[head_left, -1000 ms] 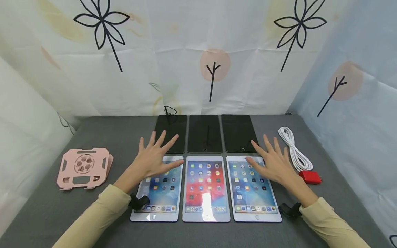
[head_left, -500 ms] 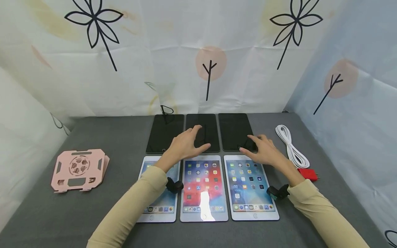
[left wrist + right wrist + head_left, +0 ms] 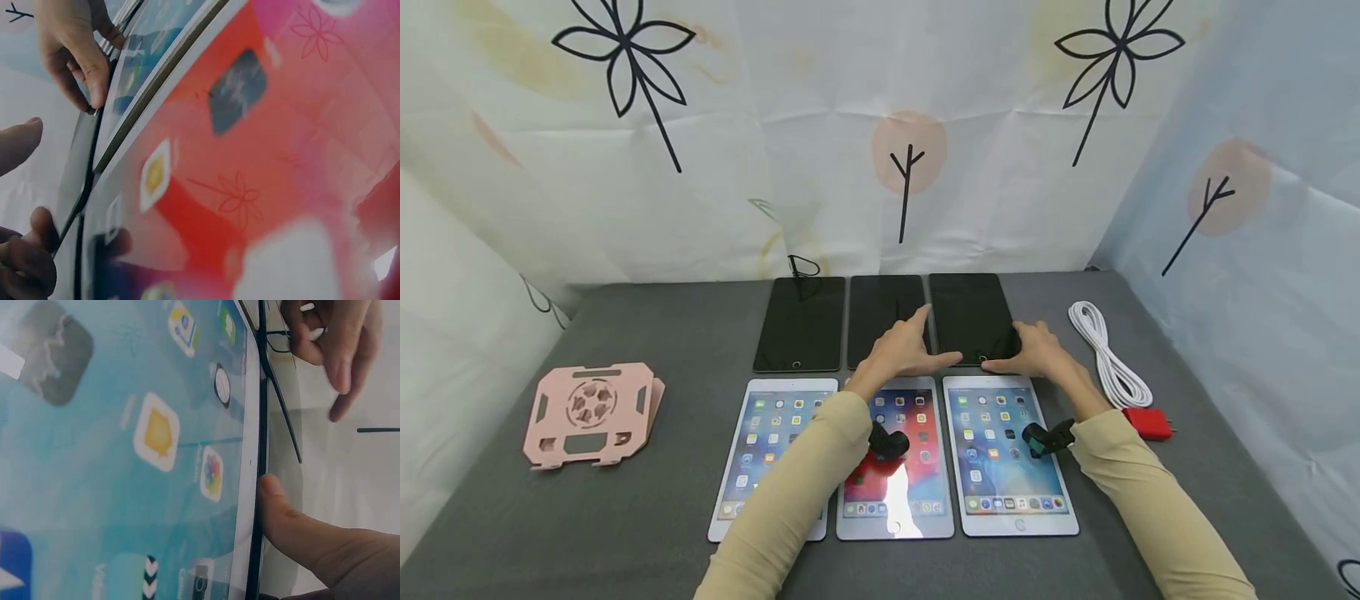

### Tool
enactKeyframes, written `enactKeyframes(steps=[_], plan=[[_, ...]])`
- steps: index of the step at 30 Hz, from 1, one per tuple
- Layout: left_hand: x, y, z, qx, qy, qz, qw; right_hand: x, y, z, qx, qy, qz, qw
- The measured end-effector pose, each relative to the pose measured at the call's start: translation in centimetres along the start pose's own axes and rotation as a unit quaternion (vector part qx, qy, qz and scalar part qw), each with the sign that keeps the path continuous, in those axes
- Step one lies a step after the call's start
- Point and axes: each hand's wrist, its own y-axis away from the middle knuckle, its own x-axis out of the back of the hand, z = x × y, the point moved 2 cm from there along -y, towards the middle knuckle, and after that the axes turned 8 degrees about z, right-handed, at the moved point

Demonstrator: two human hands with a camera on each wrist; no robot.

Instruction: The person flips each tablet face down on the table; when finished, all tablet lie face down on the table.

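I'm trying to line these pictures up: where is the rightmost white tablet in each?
Head: the rightmost white tablet is in the near row, right of centre.
Left wrist: this tablet is a slanting strip near the top, beyond the red-screened tablet.
Right wrist: this tablet fills most of the left side.
Shared landmark: the right hand, gripping a black tablet just beyond.

The white tablet (image 3: pixel 917 479) in the middle of the front row has a red-and-blue screen sprinkled with coloured icons; on either side of it lie a left white tablet (image 3: pixel 767 442) and a right white tablet (image 3: pixel 988 450) with blue screens, and behind it three black tablets (image 3: pixel 880 304). Well to its left on the dark grey tabletop (image 3: pixel 647 517) is a pale pink stand (image 3: pixel 591 407) with a cut-out pattern; well to its right are a white cable (image 3: pixel 1108 354) and a bright red plug (image 3: pixel 1148 423). Beyond it, a whitish backdrop (image 3: pixel 827 158) carries black-outlined flowers (image 3: pixel 625 42) and a peach disc (image 3: pixel 928 137).
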Motion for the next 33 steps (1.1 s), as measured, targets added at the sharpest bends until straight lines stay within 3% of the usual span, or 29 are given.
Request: enactKeyframes(steps=[4, 7, 14, 20, 27, 30, 33], plan=[[-1.3, -0.3, -0.1, 0.038, 0.029, -0.021, 0.9987, -0.2, -0.3, 0.5, -0.007, -0.013, -0.008, 1.000], [-1.9, -0.6, -0.5, 0.060, 0.051, -0.013, 0.9968, -0.3, -0.3, 0.7, -0.006, -0.035, -0.008, 0.999], [-2.3, -1.0, -1.0, 0.080, 0.096, -0.009, 0.9922, -0.5, -0.4, 0.6, -0.022, -0.142, -0.016, 0.989], [-2.4, -1.1, -0.9, 0.079, 0.101, -0.018, 0.9916, -0.5, -0.2, 1.2, -0.052, -0.243, -0.035, 0.968], [-2.4, -1.1, -0.9, 0.069, 0.098, -0.027, 0.9924, -0.6, 0.3, 1.5, -0.048, -0.344, -0.025, 0.937], [-2.4, -1.1, -1.0, 0.074, 0.101, -0.029, 0.9918, -0.6, 0.3, 1.5, -0.041, -0.366, -0.016, 0.930], [-2.5, -1.1, -0.9, 0.081, 0.098, -0.025, 0.9915, -0.6, 0.4, 1.4, -0.035, -0.364, -0.009, 0.931]])
